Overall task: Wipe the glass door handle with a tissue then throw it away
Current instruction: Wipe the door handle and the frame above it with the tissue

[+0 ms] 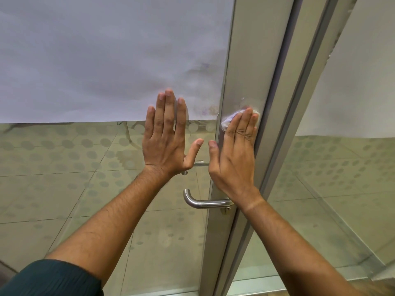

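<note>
While the left hand (165, 139) lies flat and spread against the glass door (106, 178), grasping nothing, the right hand (234, 152) presses a crumpled tissue (227, 121) under its straight fingers against the metal door frame (241, 82). The tissue is not gripped between fingers; it is only pinned by the flat palm side, and a small white part shows beside the fingertips. The door handle (205, 202), a curved steel lever, sits lower on the same frame, just beside the right wrist, and nothing touches it at this moment. I judge that the tissue is very light, soft and easy to tear, so it can slip or roll away if the pressure is weak. For wiping the round lever, it seems better to wrap the tissue around the bar and close the fingers over it. The steel looks smooth and probably slippery, but stiff and strong. No bin is visible.
</note>
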The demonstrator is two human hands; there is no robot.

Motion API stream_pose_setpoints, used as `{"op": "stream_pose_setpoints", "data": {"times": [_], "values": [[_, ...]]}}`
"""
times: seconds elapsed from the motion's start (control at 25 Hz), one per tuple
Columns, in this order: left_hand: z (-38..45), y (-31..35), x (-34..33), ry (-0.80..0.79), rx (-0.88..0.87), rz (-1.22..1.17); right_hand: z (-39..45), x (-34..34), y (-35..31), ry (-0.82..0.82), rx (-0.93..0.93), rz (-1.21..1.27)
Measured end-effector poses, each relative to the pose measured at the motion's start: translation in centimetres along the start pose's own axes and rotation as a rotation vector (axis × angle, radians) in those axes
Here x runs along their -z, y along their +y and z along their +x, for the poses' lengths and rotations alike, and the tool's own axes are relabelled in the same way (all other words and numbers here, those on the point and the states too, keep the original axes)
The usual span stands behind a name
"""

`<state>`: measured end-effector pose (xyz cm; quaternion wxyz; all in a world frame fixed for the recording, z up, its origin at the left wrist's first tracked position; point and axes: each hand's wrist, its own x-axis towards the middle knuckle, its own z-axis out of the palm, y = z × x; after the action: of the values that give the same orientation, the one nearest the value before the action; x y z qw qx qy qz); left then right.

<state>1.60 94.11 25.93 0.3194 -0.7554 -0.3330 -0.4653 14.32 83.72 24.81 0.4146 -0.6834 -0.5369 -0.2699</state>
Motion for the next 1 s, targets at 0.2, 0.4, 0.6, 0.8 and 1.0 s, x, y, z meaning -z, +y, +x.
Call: {"op": "stream_pose_setpoints", "data": {"times": [0.2,0.4,0.6,0.8,1.0], "values": [[0.1,-0.1,-0.2,-0.004,-0.003,0.000,-0.5,0.9,3.6,-0.137,0.306,-0.172],[0.1,-0.1,0.0,-0.002,-0.012,0.017,0.5,1.8,5.4,-0.067,0.433,-0.193],[0.1,-0.1,0.0,-0.002,-0.010,0.012,-0.6,1.1,6.0,-0.115,0.540,-0.269],[0.2,-0.1,-0.1,0.005,-0.013,0.008,-4.3,0.4,8.1,-0.233,0.676,-0.335],[0.1,-0.1,-0.1,-0.012,-0.008,0.005,-5.0,0.5,9.5,-0.278,0.755,-0.363]]}}
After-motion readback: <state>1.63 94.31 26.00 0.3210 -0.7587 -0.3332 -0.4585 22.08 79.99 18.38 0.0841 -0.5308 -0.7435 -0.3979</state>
